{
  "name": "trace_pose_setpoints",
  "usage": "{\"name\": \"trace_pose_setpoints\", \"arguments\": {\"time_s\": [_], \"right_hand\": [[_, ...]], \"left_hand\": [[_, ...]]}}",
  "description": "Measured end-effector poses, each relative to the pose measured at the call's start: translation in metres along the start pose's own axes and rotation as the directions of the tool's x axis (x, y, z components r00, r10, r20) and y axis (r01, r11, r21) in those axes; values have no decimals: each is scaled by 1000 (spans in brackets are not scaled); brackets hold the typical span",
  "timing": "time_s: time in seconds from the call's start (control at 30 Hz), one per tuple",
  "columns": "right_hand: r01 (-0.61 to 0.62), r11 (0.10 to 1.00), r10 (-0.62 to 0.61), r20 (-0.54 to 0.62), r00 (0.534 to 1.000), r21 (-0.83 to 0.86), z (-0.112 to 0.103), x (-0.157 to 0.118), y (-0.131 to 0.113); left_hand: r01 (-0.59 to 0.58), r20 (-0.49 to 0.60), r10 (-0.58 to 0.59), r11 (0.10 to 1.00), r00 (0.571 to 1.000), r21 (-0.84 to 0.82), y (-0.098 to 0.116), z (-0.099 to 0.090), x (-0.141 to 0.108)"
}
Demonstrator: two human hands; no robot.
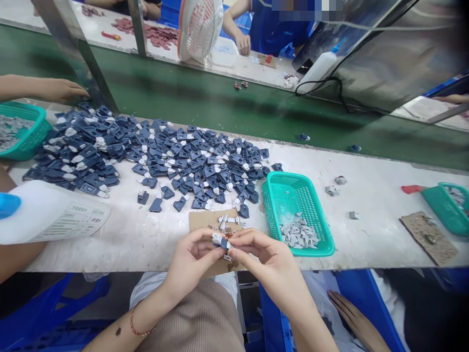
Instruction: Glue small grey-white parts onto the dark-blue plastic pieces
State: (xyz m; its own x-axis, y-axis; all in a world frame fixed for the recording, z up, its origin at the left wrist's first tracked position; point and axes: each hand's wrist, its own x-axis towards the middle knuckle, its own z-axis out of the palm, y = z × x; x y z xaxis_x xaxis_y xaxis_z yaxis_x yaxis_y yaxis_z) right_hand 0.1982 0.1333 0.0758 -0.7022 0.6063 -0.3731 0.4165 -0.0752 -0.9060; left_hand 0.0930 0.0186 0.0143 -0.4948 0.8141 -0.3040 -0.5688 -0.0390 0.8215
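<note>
Between the fingertips of both hands is a small dark blue and light grey plastic part (222, 241), held above the table's front edge. My left hand (194, 254) pinches it from the left, near its pale end. From the right, my right hand (262, 252) grips the same part with thumb and forefinger. Beneath the hands lies a piece of brown cardboard (198, 221) with several loose grey pieces (227, 221) on it. Right of my hands stands a green plastic basket (269, 195), with small grey pieces (298, 232) heaped at its near end.
A large pile of blue-and-grey parts (198, 161) spreads behind and left. A white bottle (62, 212) leans in at left, by another green basket (36, 132). A co-worker's hand (62, 90) reaches over the pile. At right are a glue-spotted cardboard (427, 239) and a green basket (439, 205).
</note>
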Motion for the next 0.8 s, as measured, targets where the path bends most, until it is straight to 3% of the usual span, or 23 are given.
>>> {"name": "trace_pose_setpoints", "arguments": {"time_s": [0.1, 0.23, 0.4, 0.6, 0.8], "right_hand": [[-44, 996, 41, 41, 998, 71, -2, 1, 3], [-9, 995, 7, 22, 1000, 95, 6, 0, 10], [-84, 950, 33, 174, 984, 300, 28, 1, 19], [14, 935, -20, 12, 1000, 354, 38, 3, 22], [43, 937, -32, -39, 999, 345, 35, -1, 26]], "left_hand": [[-43, 8, 43, 997, 999, 60, 5, -1, -1], [-123, -12, 129, 969, 992, 216, 9, -2, -2], [-120, -27, 129, 966, 991, 229, 6, -3, -2], [-135, -75, 161, 954, 984, 267, 3, -2, -2], [-240, 55, 236, 907, 970, 346, 6, 3, 0]]}}
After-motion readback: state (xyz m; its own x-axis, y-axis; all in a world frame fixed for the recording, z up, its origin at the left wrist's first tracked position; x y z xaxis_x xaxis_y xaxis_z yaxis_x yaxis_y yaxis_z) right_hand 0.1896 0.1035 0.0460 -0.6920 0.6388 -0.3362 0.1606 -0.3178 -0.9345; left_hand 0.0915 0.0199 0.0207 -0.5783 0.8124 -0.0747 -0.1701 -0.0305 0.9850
